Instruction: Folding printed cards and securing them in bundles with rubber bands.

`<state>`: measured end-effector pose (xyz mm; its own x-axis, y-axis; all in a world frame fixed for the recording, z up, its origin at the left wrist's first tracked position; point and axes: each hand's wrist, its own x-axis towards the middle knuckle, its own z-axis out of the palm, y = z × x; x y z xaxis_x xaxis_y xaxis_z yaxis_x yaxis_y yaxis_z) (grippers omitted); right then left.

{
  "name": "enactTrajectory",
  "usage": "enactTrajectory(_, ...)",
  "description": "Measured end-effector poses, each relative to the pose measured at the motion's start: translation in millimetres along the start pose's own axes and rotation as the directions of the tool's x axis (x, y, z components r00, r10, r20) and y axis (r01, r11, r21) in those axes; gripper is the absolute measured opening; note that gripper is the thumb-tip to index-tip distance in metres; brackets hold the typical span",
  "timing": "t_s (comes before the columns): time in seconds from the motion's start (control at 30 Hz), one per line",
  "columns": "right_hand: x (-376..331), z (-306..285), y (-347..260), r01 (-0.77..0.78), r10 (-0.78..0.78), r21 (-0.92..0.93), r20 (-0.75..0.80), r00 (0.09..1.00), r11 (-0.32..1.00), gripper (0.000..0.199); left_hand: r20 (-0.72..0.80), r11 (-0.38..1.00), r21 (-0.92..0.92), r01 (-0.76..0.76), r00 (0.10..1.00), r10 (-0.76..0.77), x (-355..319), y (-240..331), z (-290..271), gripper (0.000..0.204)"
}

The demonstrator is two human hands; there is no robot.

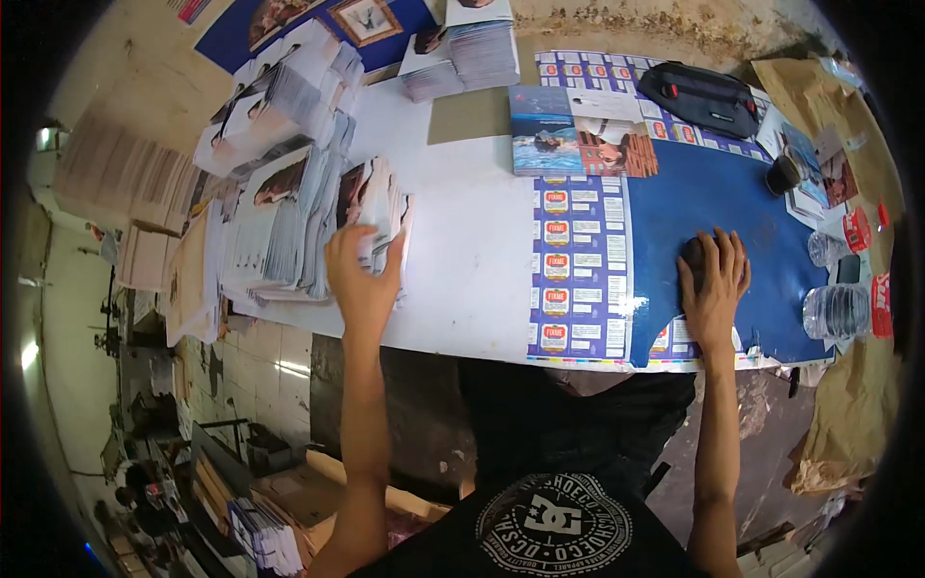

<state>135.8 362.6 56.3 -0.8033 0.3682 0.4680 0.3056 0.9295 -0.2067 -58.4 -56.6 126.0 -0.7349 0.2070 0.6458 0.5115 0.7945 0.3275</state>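
L hand [361, 275] pinches a bundle off the printed-sheet stack [381, 207] at 9 o'clock, R hand [713, 284] spread flat on the blue sheet [713, 207] at 3 o'clock; prob early, many stacks [279, 106] untouched.

Head-worn fisheye, downward over table [462, 279]

A long white worktop [462, 260] runs across the room, part of it covered by a blue sheet [713, 202]. Beyond its far edge stands a rough, stained beige wall [665, 24]. To the left, stacks of brown cardboard sheets [106, 173] pile up against the wall. Below the worktop lies a pale tiled floor [260, 352] with bright glare on it. An open cardboard box [308, 491] sits on the floor, and crumpled brown paper [848, 414] hangs at the right.
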Motion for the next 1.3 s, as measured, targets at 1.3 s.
enactTrajectory(1.3,-42.5,-36.3,-56.6,-0.637,-0.088,0.485,0.751,0.655,-0.599,0.087,0.641,0.656,-0.528,0.539,0.760,-0.108,-116.2,92.0,3.7,0.072)
